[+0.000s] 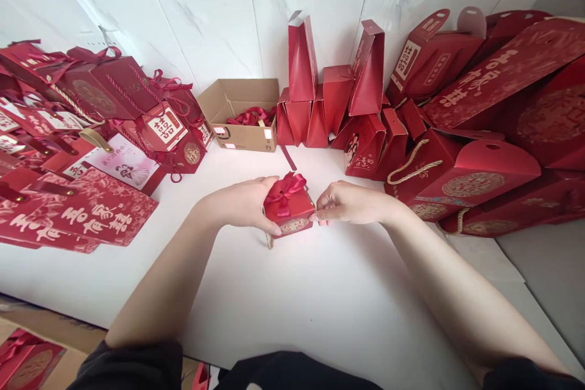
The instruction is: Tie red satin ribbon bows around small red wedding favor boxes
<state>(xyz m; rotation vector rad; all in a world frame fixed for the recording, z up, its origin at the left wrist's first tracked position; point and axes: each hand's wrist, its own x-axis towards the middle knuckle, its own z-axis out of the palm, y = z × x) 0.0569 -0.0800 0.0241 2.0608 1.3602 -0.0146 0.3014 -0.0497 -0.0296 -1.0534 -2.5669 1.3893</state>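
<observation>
A small red gift box (296, 209) with a ribbon bow (287, 190) on top sits on the white table (292, 292), in front of me. My left hand (244, 202) wraps round its left side, thumb at the front lower corner. At the right side of the box my right hand (340, 202) has its fingers curled, with thumb and index fingertip at the box's right edge. Whatever is between those fingertips is too small to make out. A twisted cord (269, 241) hangs from the box's lower left.
Behind the box stands an open cardboard carton (249, 143) with red ribbons (253, 117) inside. Red gift boxes (109, 86) and bags are piled at the left. Upright red boxes (301, 61) stand at the back, and large red boxes (484, 177) are stacked at the right.
</observation>
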